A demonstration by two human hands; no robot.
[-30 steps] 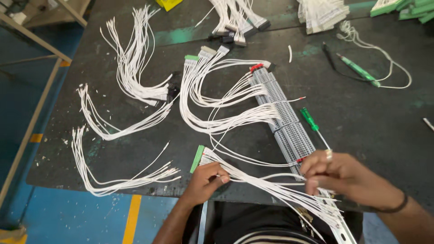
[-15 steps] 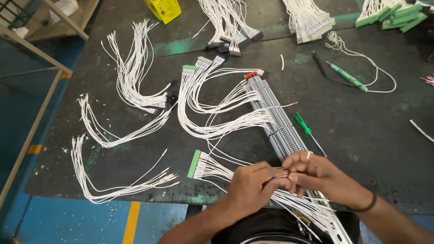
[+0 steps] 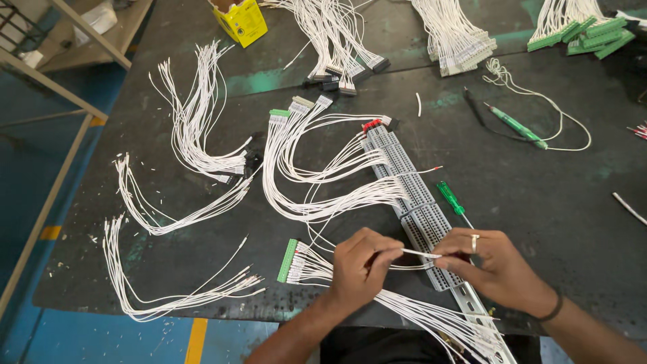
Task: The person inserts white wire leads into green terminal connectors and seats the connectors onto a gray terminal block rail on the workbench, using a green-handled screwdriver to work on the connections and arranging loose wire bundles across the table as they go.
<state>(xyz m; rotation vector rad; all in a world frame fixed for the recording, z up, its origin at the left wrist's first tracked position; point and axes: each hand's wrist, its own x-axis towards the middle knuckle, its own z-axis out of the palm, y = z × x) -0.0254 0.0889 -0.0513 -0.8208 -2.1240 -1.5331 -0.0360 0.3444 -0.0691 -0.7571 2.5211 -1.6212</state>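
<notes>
My left hand [image 3: 362,266] pinches one thin white wire [image 3: 418,253] by its end, held level toward the grey terminal-block strip [image 3: 408,195] on its metal rail. My right hand [image 3: 488,266], with a ring on one finger, rests on the lower part of that strip where the wire tip meets it. A green connector [image 3: 287,261] with a fan of white wires lies just left of my left hand. A green screwdriver [image 3: 451,199] lies beside the strip, above my right hand.
Bundles of white wires [image 3: 195,128] lie spread over the dark table. More bundles with green connectors [image 3: 583,34] sit at the far edge, beside a yellow box [image 3: 241,20]. A green tester pen [image 3: 515,126] lies to the right. The table's left edge [image 3: 87,195] drops to a blue floor.
My hands, bunched together over the wires before, have drawn apart. The left hand now holds a single wire out straight toward the strip, and the right hand sits on the strip.
</notes>
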